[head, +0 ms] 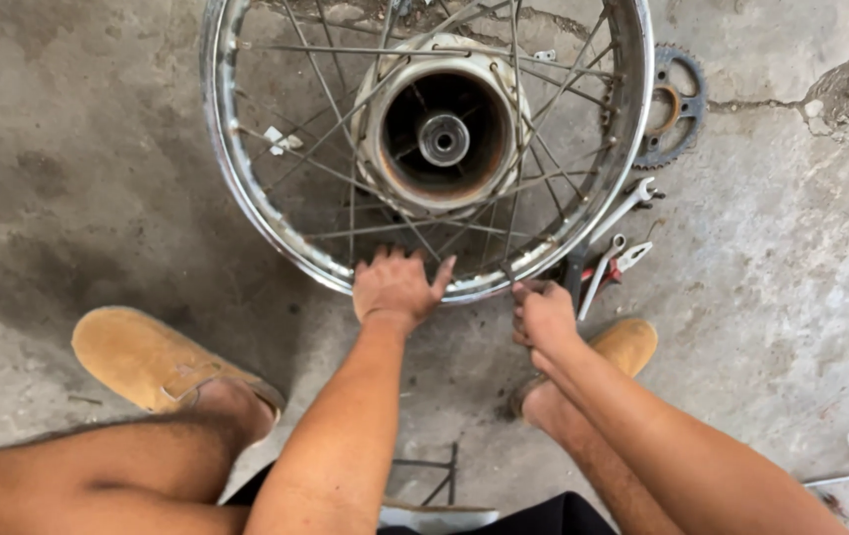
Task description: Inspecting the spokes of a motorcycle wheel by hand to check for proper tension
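— Two hands on one wheel, is that right?

— Both at its near edge. The left hand point(395, 287) lies flat on the rim point(246, 193) of the spoked wheel point(434, 139), palm down, fingers spread over the metal band and pointing away from the person. It is pressing or resting, not wrapped around anything.

— And the right hand point(543, 315)?

— Just to the right of the left one, at the same stretch of rim. Its fingers are curled tight around something thin and dark, and the grip sits where a spoke point(509, 233) meets the rim. What exactly it pinches I cannot tell; the fingers hide it.

— Where does the wheel lie?

— Flat on the concrete floor point(97, 149), directly ahead of both hands. Its hub point(444, 139), a pale drum with a dark hollow and a small axle stub in the middle, sits well beyond the left hand's fingertips.

— Anything beside the hands?

— Just past the right hand, to its right, several wrenches point(618, 248) lie in a loose bunch against the outside of the rim, with something red among them. Farther off the same way, a toothed sprocket point(677, 104) lies flat on the floor, touching or nearly touching the wheel.

— And nearer the person?

— A tan shoe point(147, 362) well to the left of the left hand, and another tan shoe point(627, 345) just behind the right hand, partly covered by the forearm.
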